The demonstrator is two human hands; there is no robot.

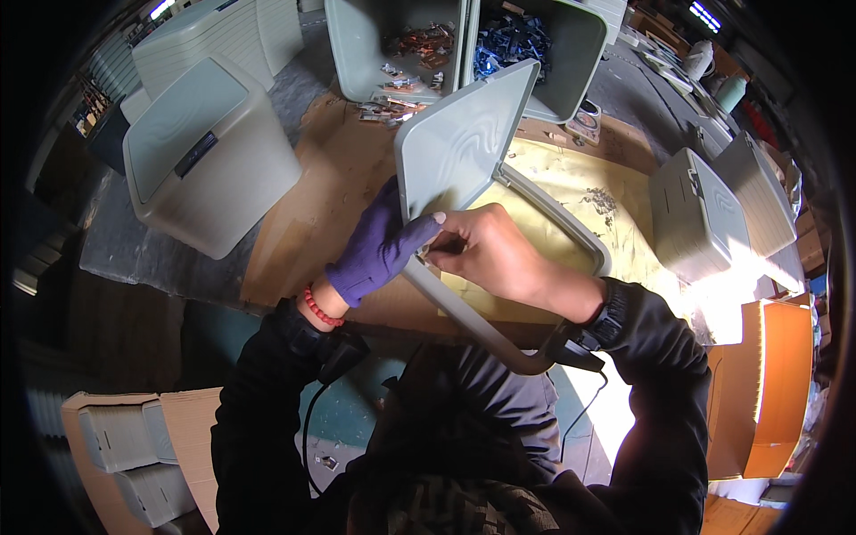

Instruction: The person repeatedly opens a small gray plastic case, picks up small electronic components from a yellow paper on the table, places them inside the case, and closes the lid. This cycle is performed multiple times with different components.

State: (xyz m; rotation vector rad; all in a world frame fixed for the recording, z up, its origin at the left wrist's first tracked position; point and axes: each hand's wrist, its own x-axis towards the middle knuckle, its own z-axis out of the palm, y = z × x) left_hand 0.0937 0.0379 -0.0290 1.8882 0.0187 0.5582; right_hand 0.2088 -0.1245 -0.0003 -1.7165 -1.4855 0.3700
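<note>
A grey plastic lid panel [464, 134] stands tilted up from a rectangular grey frame [468, 316], hinged along one side. My left hand [379, 245], in a purple glove, closes round the near left corner where panel and frame meet. Against that same corner, my bare right hand [499, 254] is closed in a pinch, its fingertips close to the left thumb. Whatever small thing lies between the right fingers is hidden. Below the frame, yellow paper [571, 205] and brown cardboard [285, 232] cover the table.
Two open grey bins at the back hold copper-coloured metal parts [428, 45] and dark blue clips [508, 45]. A lidded grey bin [223, 178] stands left; smaller lidded bins [691, 209] stand right. Cardboard boxes [740, 383] flank me. Dark crumbs [601, 203] lie on the paper.
</note>
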